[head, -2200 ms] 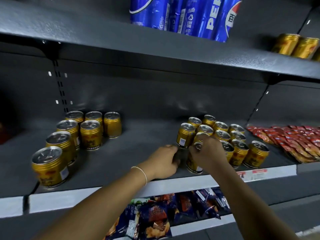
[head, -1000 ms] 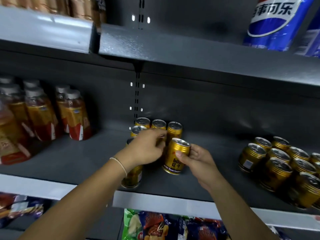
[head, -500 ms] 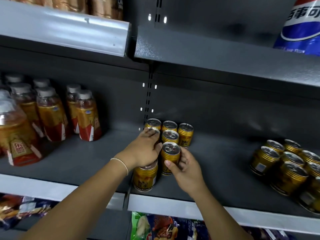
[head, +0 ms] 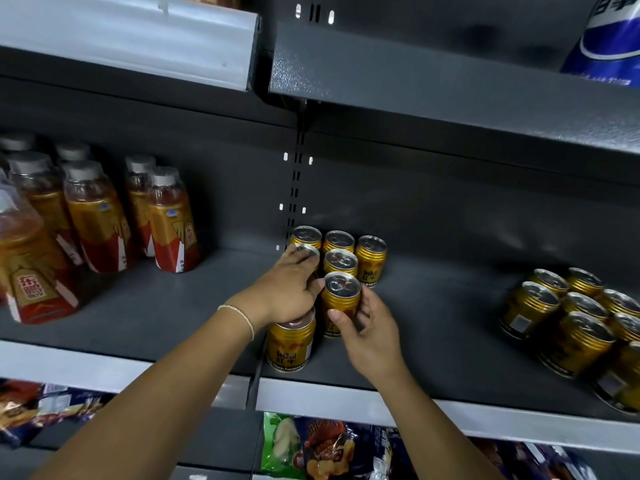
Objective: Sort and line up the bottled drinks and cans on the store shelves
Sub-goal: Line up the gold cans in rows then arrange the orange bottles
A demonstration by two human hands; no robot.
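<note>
Several gold cans stand in short rows on the dark middle shelf (head: 433, 327). My right hand (head: 367, 330) grips the front gold can of the second row (head: 341, 299), which stands upright on the shelf. My left hand (head: 287, 289) lies over the left row, fingers on the top of a covered can, palm above the frontmost gold can (head: 290, 344). Behind stand the rear cans (head: 371, 259). A second group of gold cans (head: 571, 320) sits at the right.
Orange drink bottles (head: 100, 216) with grey caps fill the shelf's left part. A blue Pepsi pack (head: 609, 39) rests on the upper shelf at right. Snack bags (head: 329, 448) lie on the shelf below. A slotted upright (head: 296, 181) divides the back panel.
Over two seconds the view shifted from the right can group to the left one. My right hand brought a gold can over and set it down in the second row; since then both hands barely moved.
</note>
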